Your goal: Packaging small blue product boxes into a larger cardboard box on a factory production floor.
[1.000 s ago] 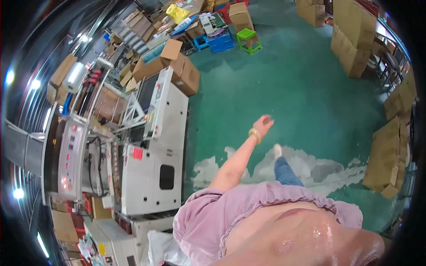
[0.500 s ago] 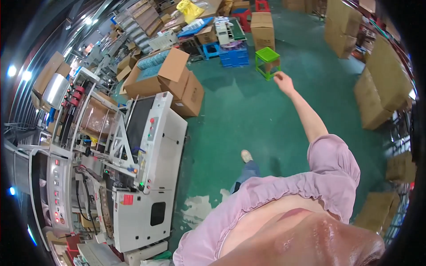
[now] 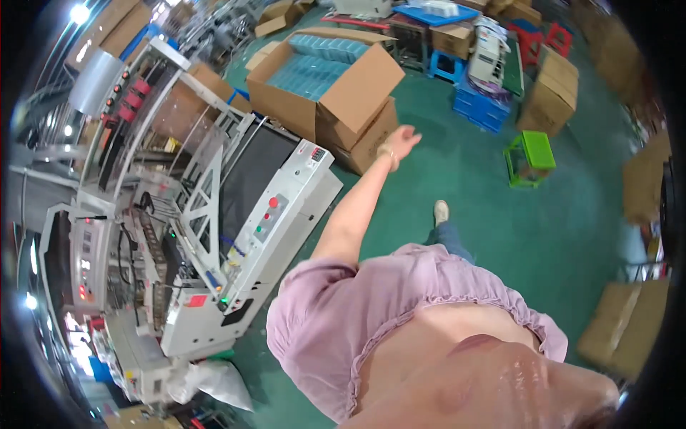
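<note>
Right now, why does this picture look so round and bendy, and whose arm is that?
A wide camera worn on a person's head looks down, so straight edges bend near the rim. There's no robot: the bare arm belongs to that person, in a pinkish top. The left hand wears a bracelet and looks loosely open; I see nothing in it. The right hand isn't in view. Near the left hand, an open carton of blue packs sits on another carton. The big white machine is on the left, and a green stool stands on the green floor.
</note>
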{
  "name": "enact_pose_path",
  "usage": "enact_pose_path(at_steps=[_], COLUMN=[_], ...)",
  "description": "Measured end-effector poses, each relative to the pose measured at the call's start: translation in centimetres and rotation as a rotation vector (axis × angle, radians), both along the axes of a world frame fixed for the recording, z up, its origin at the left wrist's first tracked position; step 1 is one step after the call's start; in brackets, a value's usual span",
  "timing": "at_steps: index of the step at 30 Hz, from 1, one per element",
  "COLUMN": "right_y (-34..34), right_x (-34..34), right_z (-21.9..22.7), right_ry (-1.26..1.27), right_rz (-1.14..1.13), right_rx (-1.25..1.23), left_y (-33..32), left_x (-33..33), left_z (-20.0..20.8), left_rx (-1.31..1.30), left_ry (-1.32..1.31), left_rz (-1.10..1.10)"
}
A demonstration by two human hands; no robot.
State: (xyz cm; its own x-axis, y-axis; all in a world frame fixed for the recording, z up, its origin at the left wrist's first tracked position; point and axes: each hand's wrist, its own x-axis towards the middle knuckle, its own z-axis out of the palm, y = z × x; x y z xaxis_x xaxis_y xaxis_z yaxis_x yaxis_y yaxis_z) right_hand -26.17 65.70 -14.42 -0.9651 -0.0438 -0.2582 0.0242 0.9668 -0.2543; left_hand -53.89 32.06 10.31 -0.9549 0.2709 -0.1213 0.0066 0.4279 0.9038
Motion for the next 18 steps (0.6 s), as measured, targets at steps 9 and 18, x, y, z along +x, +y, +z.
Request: enact_pose_path(at_steps=[9, 18], right_y=[12.0, -20.8], right_x=[-41.2, -82.1], right_z=[5.5, 29.2], right_ry=[0.167, 0.479], right_rz=[0.182, 0.237], right_rx=[0.426, -0.719], left_y=[-3.0, -13.8], left_x=[-23.7, -41.6], left_z=[-5.6, -4.2], left_rx=[0.406, 0.833], left_ry=[0.176, -0.337], left_rz=[0.613, 0.963])
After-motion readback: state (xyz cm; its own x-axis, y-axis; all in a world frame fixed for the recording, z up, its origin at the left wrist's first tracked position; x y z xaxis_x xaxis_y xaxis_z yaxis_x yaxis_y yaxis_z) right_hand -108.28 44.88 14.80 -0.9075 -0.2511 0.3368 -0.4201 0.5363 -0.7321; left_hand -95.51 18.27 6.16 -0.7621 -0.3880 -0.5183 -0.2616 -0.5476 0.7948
